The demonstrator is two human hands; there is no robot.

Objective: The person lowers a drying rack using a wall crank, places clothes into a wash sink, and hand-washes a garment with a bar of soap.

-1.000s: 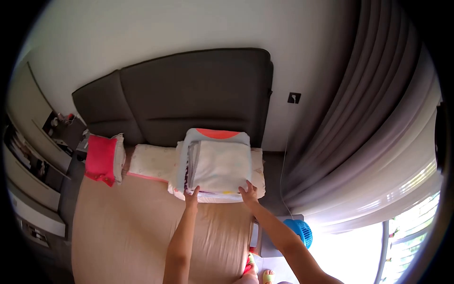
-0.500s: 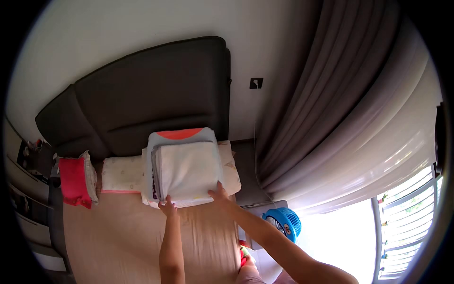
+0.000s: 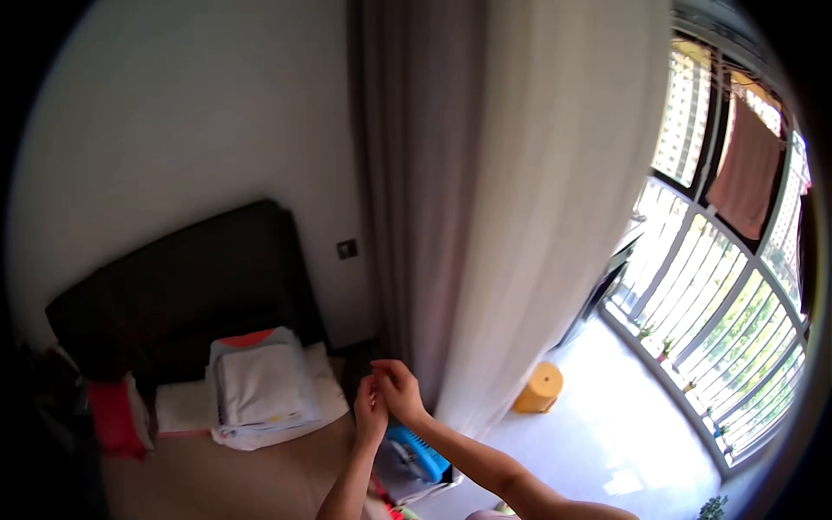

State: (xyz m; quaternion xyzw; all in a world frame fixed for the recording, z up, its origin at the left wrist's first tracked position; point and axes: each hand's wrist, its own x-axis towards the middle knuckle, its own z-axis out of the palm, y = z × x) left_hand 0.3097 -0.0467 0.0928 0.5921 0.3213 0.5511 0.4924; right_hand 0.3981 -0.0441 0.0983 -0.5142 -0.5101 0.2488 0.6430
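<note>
The left hand [image 3: 371, 416] and the right hand [image 3: 401, 393] touched each other in the air, with bent fingers. I saw nothing in the grip, but I could not tell if a small thing was hidden inside. The blue fan [image 3: 425, 452] was just below them. It looked light but hard, and its ribs could break, so its outside shell seemed the best part to hold.

The folded cloth pile [image 3: 264, 386] lay on the bed [image 3: 234, 477], on top of a pillow [image 3: 329, 386], near the dark headboard [image 3: 199, 282]. It looked soft and floppy, and a bit heavy. Two hands under its bottom would keep the folds neat. The bed's edge was near the fan. The curtain [image 3: 520, 217] hung close by, and the pale floor [image 3: 607, 425] went past the yellow stool [image 3: 542, 386].
</note>
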